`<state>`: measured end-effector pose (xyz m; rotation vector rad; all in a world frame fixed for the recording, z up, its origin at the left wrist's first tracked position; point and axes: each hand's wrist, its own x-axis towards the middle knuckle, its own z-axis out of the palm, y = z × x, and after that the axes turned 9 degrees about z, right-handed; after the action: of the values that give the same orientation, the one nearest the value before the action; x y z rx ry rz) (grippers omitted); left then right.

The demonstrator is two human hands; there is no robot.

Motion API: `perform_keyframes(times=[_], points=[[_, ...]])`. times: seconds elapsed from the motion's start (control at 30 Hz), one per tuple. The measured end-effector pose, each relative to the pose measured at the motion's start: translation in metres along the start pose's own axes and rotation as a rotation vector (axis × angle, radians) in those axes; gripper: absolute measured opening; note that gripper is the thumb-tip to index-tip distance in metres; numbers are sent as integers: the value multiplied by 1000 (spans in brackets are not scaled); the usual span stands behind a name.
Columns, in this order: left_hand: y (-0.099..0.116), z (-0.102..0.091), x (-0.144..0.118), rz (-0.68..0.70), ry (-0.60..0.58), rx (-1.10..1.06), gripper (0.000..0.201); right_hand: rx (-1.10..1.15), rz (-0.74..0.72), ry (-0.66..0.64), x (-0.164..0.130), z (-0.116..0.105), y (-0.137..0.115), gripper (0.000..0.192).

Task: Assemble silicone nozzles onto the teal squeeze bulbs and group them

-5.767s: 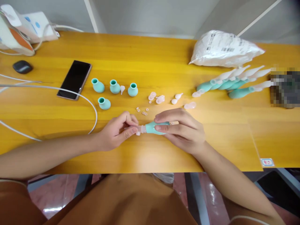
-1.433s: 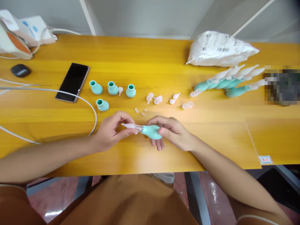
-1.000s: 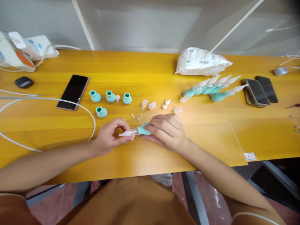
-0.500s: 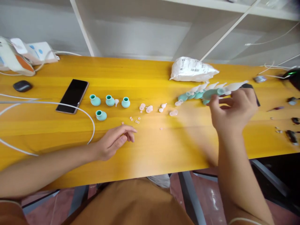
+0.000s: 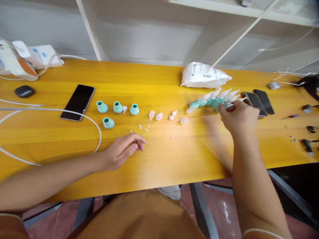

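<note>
Labels: printed txt on white plastic pkg. (image 5: 205, 75) illegible, too small/blurred; blue marks on white box (image 5: 51, 59) likewise unreadable.

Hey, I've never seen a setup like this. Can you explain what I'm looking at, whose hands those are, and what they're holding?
There's no machine here: these are a person's two bare hands, seen by a camera worn on that person's head, looking forward and down.

On the table stand four open teal bulbs, with pale pieces and tiny rings to their right. Farther right is a cluster of teal bulbs with pale tips, below a white bag. A phone and a mouse are at the left.

The left hand is loosely curled, with nothing visible in it. The right hand is at the cluster; it blocks the view, so I can't tell whether it grips a bulb.
</note>
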<state>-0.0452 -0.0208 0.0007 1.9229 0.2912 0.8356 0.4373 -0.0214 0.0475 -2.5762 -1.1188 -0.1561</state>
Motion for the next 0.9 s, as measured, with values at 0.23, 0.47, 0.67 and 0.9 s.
perform_keyframes(times=[0.23, 0.47, 0.67, 0.9], points=[[2, 0, 1, 3, -14, 12, 32, -54, 81, -81, 8, 2, -3, 30], [2, -1, 2, 1, -18, 18, 32, -41, 75, -140, 6, -4, -7, 36], [3, -2, 2, -4, -33, 30, 31, 34, 77, -184, 2, -7, -11, 30], [3, -1, 3, -18, -39, 19, 31, 113, 111, 77, -1, -15, -5, 21]])
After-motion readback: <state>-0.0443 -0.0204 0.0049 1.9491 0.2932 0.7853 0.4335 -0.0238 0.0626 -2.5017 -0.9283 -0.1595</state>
